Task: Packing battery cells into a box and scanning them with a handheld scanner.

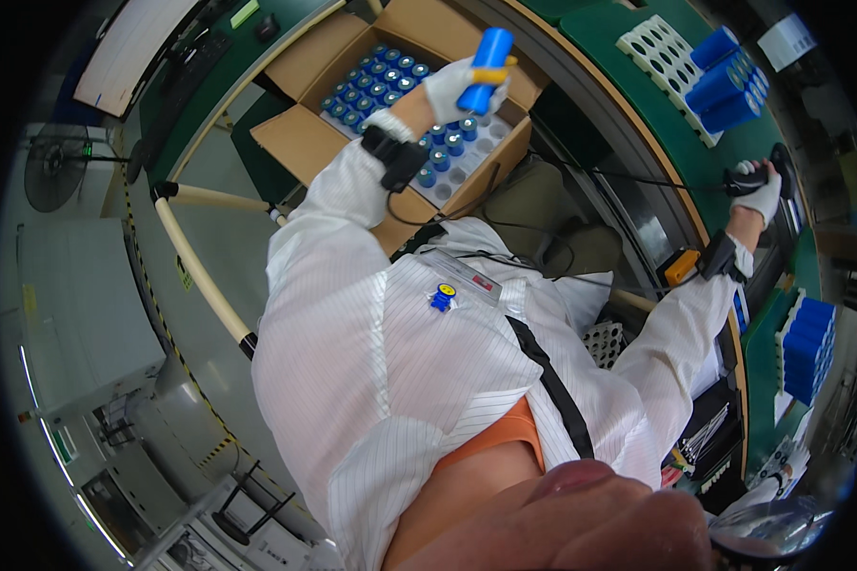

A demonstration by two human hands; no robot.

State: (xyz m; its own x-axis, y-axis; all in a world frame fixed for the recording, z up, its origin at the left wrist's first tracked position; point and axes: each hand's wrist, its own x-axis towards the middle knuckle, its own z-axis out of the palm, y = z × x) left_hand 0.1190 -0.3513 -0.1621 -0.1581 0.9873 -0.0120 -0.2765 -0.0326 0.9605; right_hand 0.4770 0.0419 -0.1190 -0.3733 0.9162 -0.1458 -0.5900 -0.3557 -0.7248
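Observation:
My left hand [455,92], in a white glove with yellow at the fingers, is closed round a blue cylindrical battery cell [492,52]. It holds the cell tilted above an open cardboard box [300,143]. Inside the box, several rows of blue cells [390,76] stand upright in a white tray with round holes [457,177]; some holes on the near right side hold no cell. Out to the right, my gloved right hand [764,195] grips a black handheld scanner [747,181] over the green bench. A dark cable runs from its end.
Blue cells [724,90] lie by a white holed rack [652,52] on the green bench [609,38]. Another group of blue cells [807,347] sits nearer on the right. Loose cables cross my lap. A beige tube rail [200,262] and a fan [57,167] stand left.

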